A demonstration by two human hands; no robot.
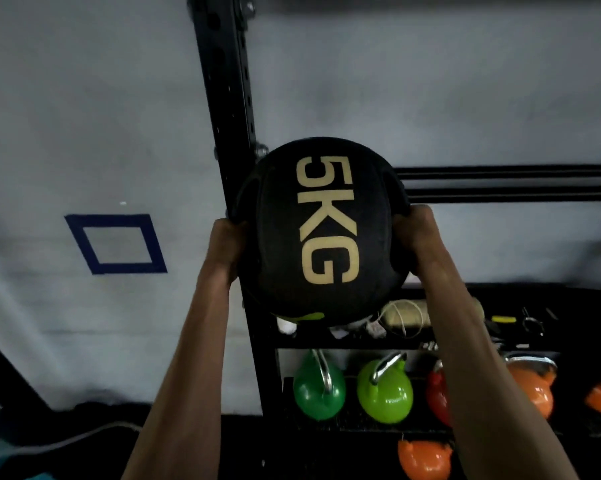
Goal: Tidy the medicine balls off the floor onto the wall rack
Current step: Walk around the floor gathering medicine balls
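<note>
A black medicine ball [321, 230] marked "5KG" in tan letters is raised in front of me at mid-frame. My left hand [228, 245] grips its left side handle and my right hand [418, 237] grips its right side handle. The ball hangs in front of the black upright post of the wall rack [229, 98]. Two black horizontal rack rails [510, 183] run off to the right behind the ball, at about the height of its top. My fingers are hidden behind the ball.
Below, a black shelf [569, 306] holds rope and small items. Under it stand green kettlebells [383, 393], a red one and orange kettlebells [425, 459]. A blue tape square [115, 244] marks the white wall at left. A cable lies on the dark floor [67, 441].
</note>
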